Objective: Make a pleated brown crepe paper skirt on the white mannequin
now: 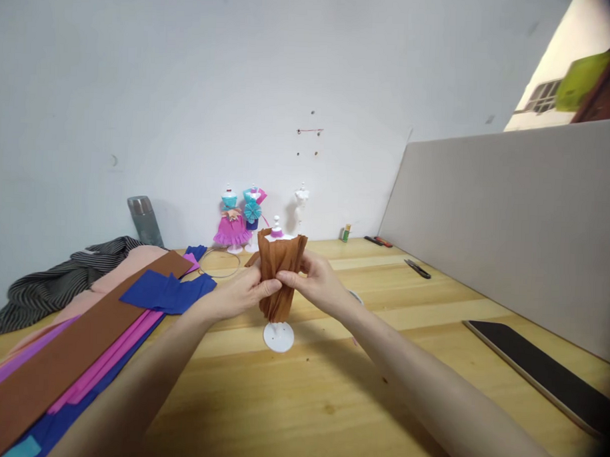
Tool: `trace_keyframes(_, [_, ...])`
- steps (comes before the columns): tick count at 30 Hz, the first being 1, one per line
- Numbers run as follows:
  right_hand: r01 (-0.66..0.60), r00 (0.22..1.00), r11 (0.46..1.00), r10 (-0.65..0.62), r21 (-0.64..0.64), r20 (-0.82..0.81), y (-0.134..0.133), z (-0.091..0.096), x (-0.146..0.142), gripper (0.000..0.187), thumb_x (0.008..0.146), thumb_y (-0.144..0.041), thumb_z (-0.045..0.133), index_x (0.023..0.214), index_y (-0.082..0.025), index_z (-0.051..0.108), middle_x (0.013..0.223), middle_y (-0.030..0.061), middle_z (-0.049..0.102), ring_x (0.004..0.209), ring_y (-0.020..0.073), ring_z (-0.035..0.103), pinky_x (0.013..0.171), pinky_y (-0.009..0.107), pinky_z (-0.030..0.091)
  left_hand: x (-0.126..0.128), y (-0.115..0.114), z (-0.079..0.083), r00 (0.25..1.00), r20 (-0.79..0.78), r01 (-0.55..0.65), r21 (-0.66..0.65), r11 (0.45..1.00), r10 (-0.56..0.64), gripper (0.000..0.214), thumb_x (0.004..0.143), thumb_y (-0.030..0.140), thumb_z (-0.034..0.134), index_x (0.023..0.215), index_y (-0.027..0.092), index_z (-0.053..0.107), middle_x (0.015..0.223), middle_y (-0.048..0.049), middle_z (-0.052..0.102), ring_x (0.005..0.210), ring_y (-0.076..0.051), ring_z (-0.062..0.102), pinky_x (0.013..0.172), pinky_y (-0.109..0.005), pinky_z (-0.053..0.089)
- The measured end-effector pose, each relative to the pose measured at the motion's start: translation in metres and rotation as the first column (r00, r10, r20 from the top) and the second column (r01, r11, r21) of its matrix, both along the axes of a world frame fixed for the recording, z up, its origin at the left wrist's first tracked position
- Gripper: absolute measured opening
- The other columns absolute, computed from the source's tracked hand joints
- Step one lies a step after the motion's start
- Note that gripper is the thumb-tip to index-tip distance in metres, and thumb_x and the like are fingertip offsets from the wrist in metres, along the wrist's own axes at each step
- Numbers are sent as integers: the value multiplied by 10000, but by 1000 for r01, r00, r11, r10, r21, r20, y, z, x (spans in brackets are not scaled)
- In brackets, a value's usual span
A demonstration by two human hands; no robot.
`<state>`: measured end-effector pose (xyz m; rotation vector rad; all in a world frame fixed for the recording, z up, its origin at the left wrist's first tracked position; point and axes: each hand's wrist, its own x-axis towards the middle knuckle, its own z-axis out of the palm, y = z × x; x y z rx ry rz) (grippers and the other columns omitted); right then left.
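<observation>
In the middle of the head view a small white dress form (278, 337) is wrapped in pleated brown crepe paper (279, 254). Its white neck knob and a magenta neck band show above the wrap, and its round base shows below. My left hand (247, 290) grips the brown paper from the left, thumb pressed on the front. From the right, my right hand (316, 279) does the same, with its thumb close to the left one. The fingers of both hands are partly hidden behind the paper.
Dressed mini forms (232, 226) and a bare white one (301, 202) stand by the wall. Coloured paper strips (106, 321), striped cloth (78, 274) and a bottle (145, 219) lie or stand left. Scissors (417, 268), a small green bottle (345, 233) and a dark flat slab (540, 370) are right.
</observation>
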<state>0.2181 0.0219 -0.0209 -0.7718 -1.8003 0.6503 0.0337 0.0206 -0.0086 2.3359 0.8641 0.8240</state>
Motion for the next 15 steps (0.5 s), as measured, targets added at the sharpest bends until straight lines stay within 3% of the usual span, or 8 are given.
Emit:
trace_keyframes(7, [36, 995, 999, -34, -17, 92, -6, 10, 4, 248, 765, -343, 629, 913, -144, 610, 830, 59, 668, 761, 204, 606, 668, 318, 477, 9, -3, -4, 1000, 8, -18, 27, 999, 17, 344, 889, 455, 414, 966, 158, 569, 950, -76, 623, 925, -242, 575, 842, -378, 477])
trace_keyframes(15, [85, 981, 996, -81, -18, 174, -14, 16, 6, 230, 802, -342, 593, 933, -153, 607, 828, 61, 665, 727, 198, 600, 623, 306, 459, 15, -3, -8, 991, 131, 13, -13, 1000, -11, 369, 909, 436, 408, 1140, 173, 525, 1156, -95, 601, 1112, -256, 535, 971, -387, 418])
